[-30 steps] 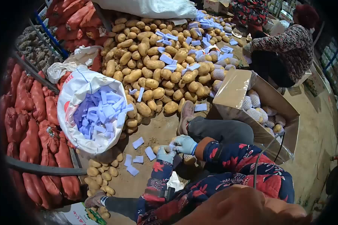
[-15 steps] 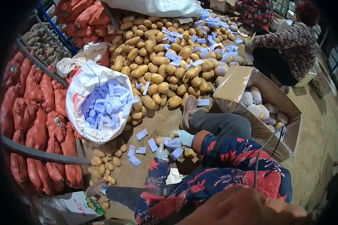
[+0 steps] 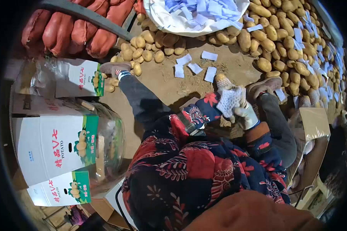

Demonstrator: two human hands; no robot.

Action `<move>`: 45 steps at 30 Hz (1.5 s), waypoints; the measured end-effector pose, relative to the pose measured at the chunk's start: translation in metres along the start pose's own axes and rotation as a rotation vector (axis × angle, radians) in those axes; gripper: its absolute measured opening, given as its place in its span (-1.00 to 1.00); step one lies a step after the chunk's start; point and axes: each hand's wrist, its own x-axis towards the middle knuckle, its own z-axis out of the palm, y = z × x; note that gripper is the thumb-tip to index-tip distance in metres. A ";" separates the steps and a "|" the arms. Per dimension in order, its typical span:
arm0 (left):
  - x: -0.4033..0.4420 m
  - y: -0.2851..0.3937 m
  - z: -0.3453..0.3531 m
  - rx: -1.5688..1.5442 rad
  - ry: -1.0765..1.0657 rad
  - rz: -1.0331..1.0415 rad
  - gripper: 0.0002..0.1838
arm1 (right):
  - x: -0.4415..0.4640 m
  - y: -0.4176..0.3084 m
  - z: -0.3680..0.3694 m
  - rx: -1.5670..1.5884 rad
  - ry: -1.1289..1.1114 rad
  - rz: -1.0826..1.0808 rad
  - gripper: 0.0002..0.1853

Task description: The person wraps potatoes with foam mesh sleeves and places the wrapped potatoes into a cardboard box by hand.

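A white foam net sleeve (image 3: 230,101) is spread between my two gloved hands. My right hand (image 3: 247,114) has its fingers closed on the sleeve's right side. My left hand (image 3: 226,84) is at the sleeve's upper left, partly hidden by the net, its fingers bent round a potato (image 3: 220,77) whose yellow end shows. Several flat lilac foam pieces (image 3: 210,74) lie on the dirt floor just beyond my hands. Below the hands, the ground between my legs is shaded and partly covered by my sleeves.
A white sack (image 3: 162,21) of lilac foam pieces stands ahead. The potato heap (image 3: 275,34) spreads to the right, red mesh sacks (image 3: 63,34) lie at upper left. Printed potato cartons (image 3: 46,142) stand on the left. An open cardboard box (image 3: 315,123) is beside my right leg.
The view has swung left and down, bringing the cartons into sight. The net sleeve, earlier bunched between my hands, now appears more spread out.
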 end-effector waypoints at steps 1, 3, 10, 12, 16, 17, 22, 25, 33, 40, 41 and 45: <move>-0.003 -0.011 0.021 -0.872 0.012 -0.188 -0.77 | 0.003 0.014 -0.017 -0.059 -0.032 0.069 -0.71; -0.014 -0.027 0.047 -1.562 0.117 -0.441 -0.76 | 0.004 0.024 -0.029 -0.151 0.076 0.051 -0.68; -0.020 -0.215 0.064 -0.405 0.532 -1.082 -0.59 | -0.001 0.037 -0.029 -0.038 -0.297 0.308 -0.70; -0.032 -0.285 0.055 -0.112 0.700 -1.028 -0.60 | 0.009 0.042 -0.034 -0.146 -0.402 0.297 -0.75; -0.047 -0.387 0.044 0.143 0.598 -1.242 -0.60 | 0.018 0.034 -0.042 -0.193 -0.263 0.512 -0.78; -0.047 -0.404 0.047 0.090 0.477 -1.304 -0.59 | 0.012 0.055 -0.064 -0.141 -0.261 0.442 -0.79; -0.051 -0.425 0.055 -0.018 0.263 -1.360 -0.52 | 0.018 0.046 -0.058 0.169 -0.071 0.409 -0.84; -0.056 -0.416 0.058 -0.110 0.311 -1.350 -0.48 | 0.012 0.062 -0.086 0.082 0.007 0.312 -0.74; -0.055 -0.279 0.091 -1.583 0.776 -1.143 -0.34 | 0.040 0.042 -0.060 -0.166 0.306 -0.226 -0.33; -0.029 -0.063 0.077 -1.732 0.606 -0.757 -0.54 | 0.069 0.047 -0.041 -0.336 0.282 -0.455 -0.31; -0.032 -0.054 0.068 -1.784 0.527 -0.929 -0.57 | 0.065 0.045 -0.042 -0.179 0.269 -0.373 -0.31; -0.028 -0.054 0.067 -1.998 0.519 -0.691 -0.62 | 0.046 0.042 -0.026 0.385 0.141 -0.178 -0.38</move>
